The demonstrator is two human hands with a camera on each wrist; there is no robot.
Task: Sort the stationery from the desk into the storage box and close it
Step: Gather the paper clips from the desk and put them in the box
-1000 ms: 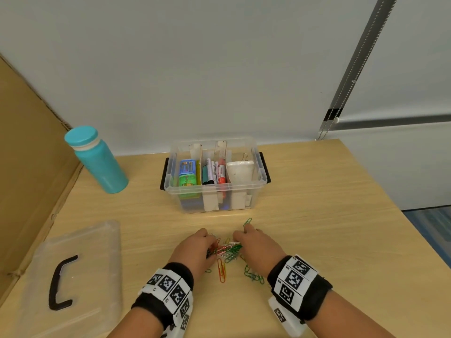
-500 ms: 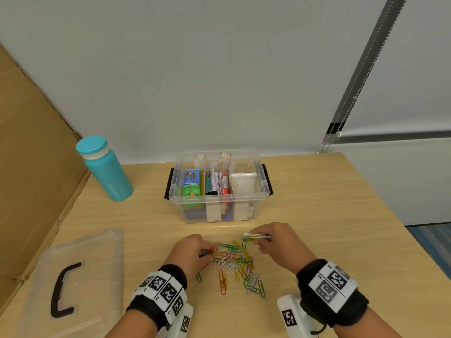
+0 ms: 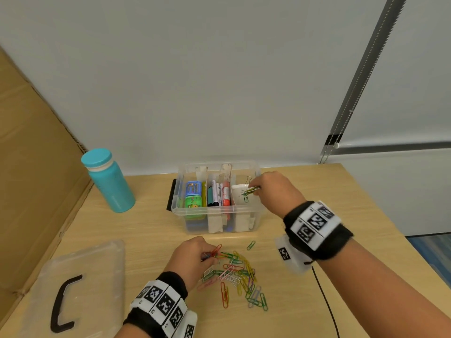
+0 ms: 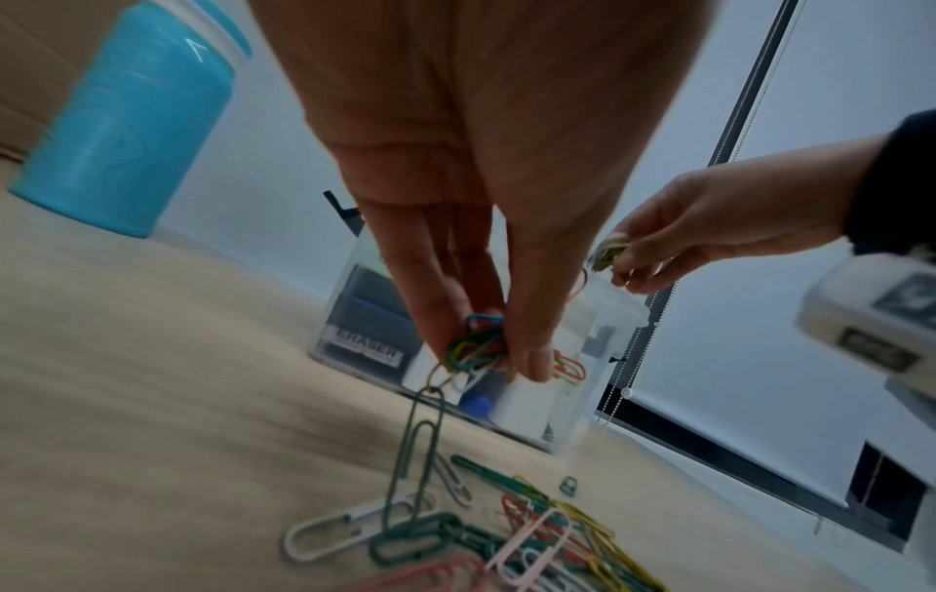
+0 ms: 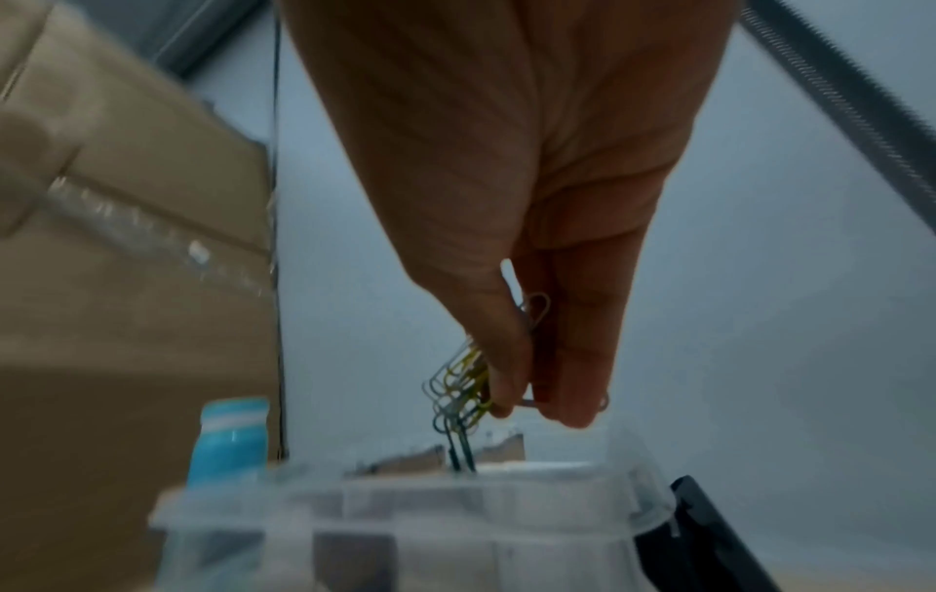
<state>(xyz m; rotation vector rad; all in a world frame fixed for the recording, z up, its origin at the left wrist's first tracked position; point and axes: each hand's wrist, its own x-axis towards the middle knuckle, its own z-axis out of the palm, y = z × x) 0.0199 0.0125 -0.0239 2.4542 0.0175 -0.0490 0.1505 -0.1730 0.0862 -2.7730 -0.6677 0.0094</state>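
While the right hand (image 3: 273, 189) pinches wire clips (image 3: 249, 192) over the clear box (image 3: 214, 213), the left hand (image 3: 190, 257) pinches looped clips (image 3: 216, 252).

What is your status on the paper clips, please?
Right hand pinches clips over the box, right compartment. Left hand pinches more from the pile. Lid off, nothing in the way.

The box (image 3: 214, 215) under the right hand (image 3: 273, 189) is clear, glossy plastic with black plastic clasps. The clips (image 3: 249, 191) pinched in that hand and the heap of clips (image 3: 234, 274) beside the left hand (image 3: 190, 257) look like smooth coated wire. The desk (image 3: 146, 230) is matt pale wood grain. Left of the left hand, the lid (image 3: 97, 264) is frosted plastic; further off, the bottle (image 3: 109, 184) has a smooth satin finish.
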